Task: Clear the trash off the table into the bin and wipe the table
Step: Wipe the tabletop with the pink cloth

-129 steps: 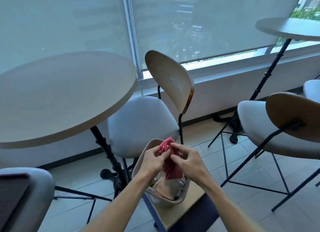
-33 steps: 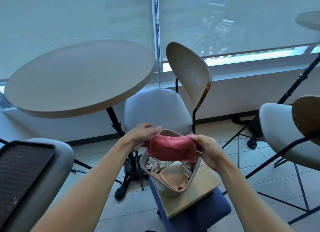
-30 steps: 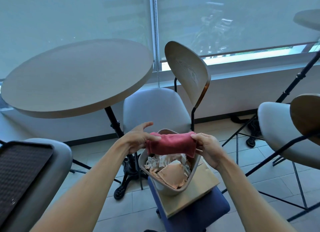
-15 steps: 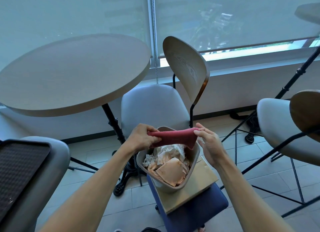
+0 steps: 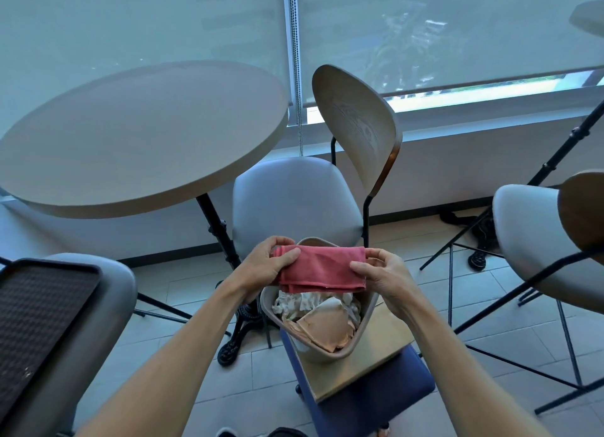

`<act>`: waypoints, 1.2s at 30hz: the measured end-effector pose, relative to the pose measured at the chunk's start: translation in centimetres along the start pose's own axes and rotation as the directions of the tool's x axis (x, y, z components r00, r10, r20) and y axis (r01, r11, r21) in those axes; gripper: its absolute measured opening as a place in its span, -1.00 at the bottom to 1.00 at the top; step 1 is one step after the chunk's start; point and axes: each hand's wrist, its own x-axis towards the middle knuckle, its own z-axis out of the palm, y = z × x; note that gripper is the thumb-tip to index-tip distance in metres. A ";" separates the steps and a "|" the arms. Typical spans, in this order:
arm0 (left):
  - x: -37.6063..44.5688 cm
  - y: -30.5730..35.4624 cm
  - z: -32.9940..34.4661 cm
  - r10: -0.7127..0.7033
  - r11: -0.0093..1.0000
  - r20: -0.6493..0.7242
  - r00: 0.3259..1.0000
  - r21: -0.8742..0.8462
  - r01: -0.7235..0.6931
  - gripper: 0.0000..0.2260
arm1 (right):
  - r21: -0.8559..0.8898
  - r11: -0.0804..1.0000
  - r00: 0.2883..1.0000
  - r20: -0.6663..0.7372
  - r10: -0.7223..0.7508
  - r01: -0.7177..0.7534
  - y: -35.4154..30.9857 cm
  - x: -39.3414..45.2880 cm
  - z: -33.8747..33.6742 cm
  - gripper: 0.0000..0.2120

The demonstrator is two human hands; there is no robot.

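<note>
Seemingly folding—left hand (image 5: 266, 265) and right hand (image 5: 380, 275) pinch the red cloth (image 5: 322, 268) above the bin (image 5: 364, 325) (trash inside); next, wiping the table (image 5: 137, 136), far left.

Round table (image 5: 137, 136) top bare, bin (image 5: 330, 355) on board (image 5: 385, 348), blue stool (image 5: 376, 400)

Daylight filters through the lowered roller blinds (image 5: 457, 28), giving the room a cool, bluish, even cast. The uncovered strip of window (image 5: 490, 90) below the blinds is blown out to near white (the brightest patch in view). Shadows are soft; the round table (image 5: 137, 136) shows a dull sheen with no hard glare, and its underside falls dark. Wide-angle distortion bends the window sill (image 5: 474, 116) and stretches the forearms at the lower edge. Focus is fairly sharp throughout, slightly soft at the corners.
</note>
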 end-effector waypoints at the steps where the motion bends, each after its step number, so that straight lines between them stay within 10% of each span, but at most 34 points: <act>1: -0.1 -0.1 -0.1 -0.007 0.998 0.003 1.000 -0.059 0.007 -0.76 | -0.001 1.000 1.000 -0.004 0.009 -0.009 0.1 0.0 0.0 -0.69; 11: -0.4 -1.6 -1.2 0.111 0.993 0.085 0.990 0.032 -0.114 -0.77 | -0.083 0.996 0.996 -0.087 0.001 -0.008 0.9 0.4 0.8 -0.83; 19: -0.4 -3.2 -2.0 0.112 0.977 0.048 0.993 0.174 -0.119 -0.58 | -0.196 0.980 0.989 0.151 -0.005 0.035 1.2 0.2 0.8 -0.73; 36: -11.4 -11.1 -15.6 -0.057 0.990 -0.455 0.889 -0.138 -0.007 -0.58 | -0.454 0.881 0.909 0.410 0.074 0.134 2.7 0.3 19.8 -0.73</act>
